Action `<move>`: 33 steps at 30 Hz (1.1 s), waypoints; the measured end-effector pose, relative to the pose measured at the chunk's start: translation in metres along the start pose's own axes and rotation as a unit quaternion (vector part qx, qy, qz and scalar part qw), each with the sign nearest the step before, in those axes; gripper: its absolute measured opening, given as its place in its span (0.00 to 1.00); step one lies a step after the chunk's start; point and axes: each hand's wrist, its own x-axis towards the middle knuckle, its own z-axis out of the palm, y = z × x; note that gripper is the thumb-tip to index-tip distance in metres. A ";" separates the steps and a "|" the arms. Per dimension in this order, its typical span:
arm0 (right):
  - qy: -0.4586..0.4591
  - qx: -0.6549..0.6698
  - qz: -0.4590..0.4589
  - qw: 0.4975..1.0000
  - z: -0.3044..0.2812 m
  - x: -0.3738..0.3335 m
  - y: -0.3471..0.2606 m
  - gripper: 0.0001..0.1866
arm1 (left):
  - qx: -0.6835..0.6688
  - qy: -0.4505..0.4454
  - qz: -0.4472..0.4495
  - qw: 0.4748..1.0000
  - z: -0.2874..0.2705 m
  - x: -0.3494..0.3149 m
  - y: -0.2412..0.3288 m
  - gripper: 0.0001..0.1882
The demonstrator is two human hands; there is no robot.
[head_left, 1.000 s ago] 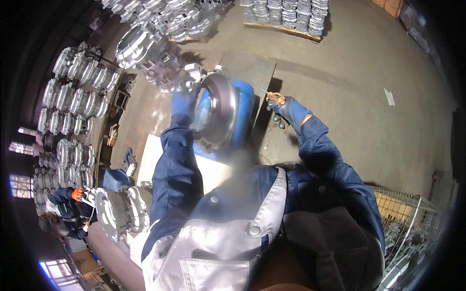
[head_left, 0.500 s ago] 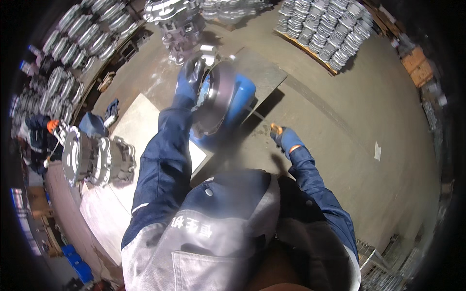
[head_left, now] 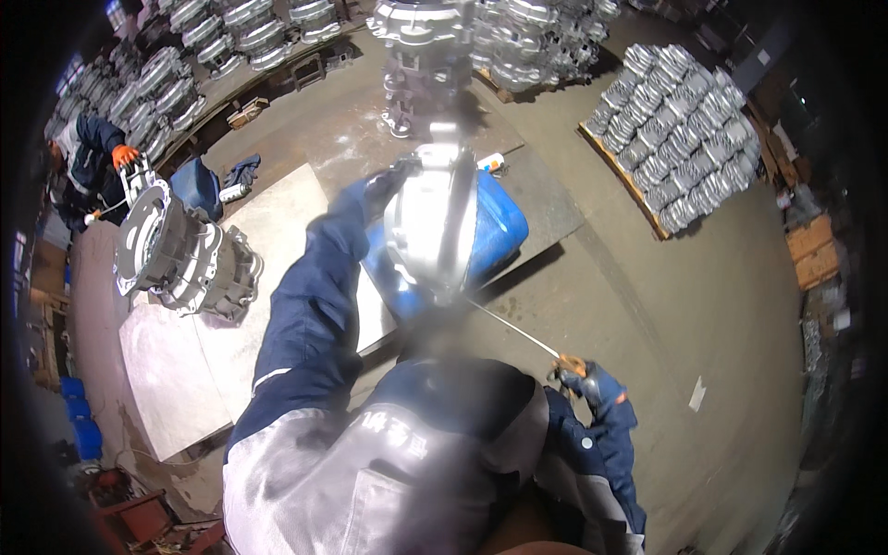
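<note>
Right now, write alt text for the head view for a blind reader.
A person's left hand is at the edge of a bright metal casting by a blue container; the right hand grips an orange-handled rod angled toward the casting. Stacked castings stand upper right; a co-worker is far left.

L hand (head_left: 388, 185), dark-gloved & blurry, at L side of glare-washed silver cast-metal housing (head_left: 430, 222) over blue plastic container (head_left: 504, 222). R hand (head_left: 585, 377) grips orange-handled tool (head_left: 571, 364) w/ thin pale rod (head_left: 518, 329); rod's far end nr housing's bottom, contact unclear. Co-worker's orange-gloved hand (head_left: 125, 155) nr grey ribbed metal casting (head_left: 190, 254), far L. Silver castings (head_left: 680, 139) stacked on wooden pallet (head_left: 622, 183), upper R.
</note>
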 end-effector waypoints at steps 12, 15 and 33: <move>0.229 0.032 0.172 0.958 -0.007 0.118 -0.089 0.16 | 0.018 -0.030 0.193 0.981 0.003 -0.010 -0.029 0.23; 0.219 -0.040 0.204 0.953 0.001 0.208 -0.080 0.18 | 0.094 -0.040 0.211 0.972 -0.020 -0.023 -0.012 0.23; 0.074 -0.244 -0.031 0.966 0.078 0.407 -0.113 0.19 | 0.071 0.073 -0.078 0.992 -0.205 0.082 0.034 0.14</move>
